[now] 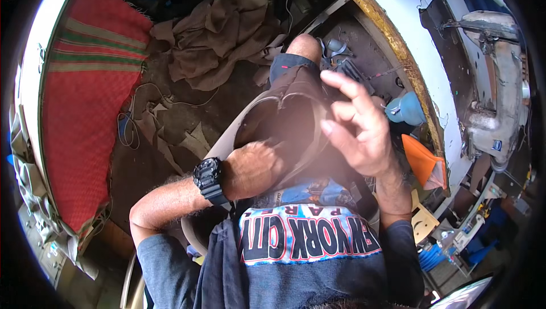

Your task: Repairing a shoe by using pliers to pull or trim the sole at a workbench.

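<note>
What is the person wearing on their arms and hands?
Both hands are bare, no gloves. The left hand has a chunky black digital wristwatch just behind it. The right hand wears nothing. Short dark blue sleeves end near the elbows, leaving the hairy forearms uncovered.

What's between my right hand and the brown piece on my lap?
Nothing visible. The right hand is raised just over the brown piece, fingers spread, with nothing between them. The left hand already rests on it.

A red striped cloth (85, 98) lies left, crumpled brown fabric (222, 30) above, a sewing machine (500, 87) (grimy) right.
</note>
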Demonstrator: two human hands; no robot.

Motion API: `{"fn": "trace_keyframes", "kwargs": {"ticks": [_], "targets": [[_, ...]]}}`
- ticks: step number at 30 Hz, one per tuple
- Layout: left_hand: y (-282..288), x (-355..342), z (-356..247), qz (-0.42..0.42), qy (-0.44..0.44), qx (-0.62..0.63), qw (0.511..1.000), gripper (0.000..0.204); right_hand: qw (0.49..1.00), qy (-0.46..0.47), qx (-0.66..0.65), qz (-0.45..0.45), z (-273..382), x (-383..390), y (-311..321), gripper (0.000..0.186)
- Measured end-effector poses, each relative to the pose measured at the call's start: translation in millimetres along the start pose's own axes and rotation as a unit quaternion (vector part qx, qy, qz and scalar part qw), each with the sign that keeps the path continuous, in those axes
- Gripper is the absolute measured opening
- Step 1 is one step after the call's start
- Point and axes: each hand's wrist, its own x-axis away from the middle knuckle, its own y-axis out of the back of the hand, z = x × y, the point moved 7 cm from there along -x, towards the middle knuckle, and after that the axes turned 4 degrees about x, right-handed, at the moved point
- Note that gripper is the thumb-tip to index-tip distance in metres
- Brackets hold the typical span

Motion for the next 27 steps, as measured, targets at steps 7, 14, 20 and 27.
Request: {"fn": "trace_keyframes", "kwargs": {"ticks": [7, 14, 20, 27], "targets": [[35.6, -40.2, 17.6, 0.003, -0.001, -0.007, 1.0, 0.031, 0.995, -0.014, -0.06, -0.077, -19.1, -5.3, 24.3, 0.056], [83.7, -78.4, 33.6, -0.135, -0.096, -0.09, 0.982, 0.032, 0.994, -0.006, 0.017, -0.104, -13.4, 5.9, 2.3, 0.023], [68.7, -146.6, -17.8, -0.092, -0.343, 0.024, 0.934, 0.041, 0.966, 0.164, 0.151, -0.131, -24.3, -3.5, -38.2, 0.039], [59.5, -135.7, 9.4, -0.087, -0.329, 0.055, 0.939, 0.038, 0.958, 0.131, 0.205, -0.154, -30.2, -0.1, -21.7, 0.031]]}}
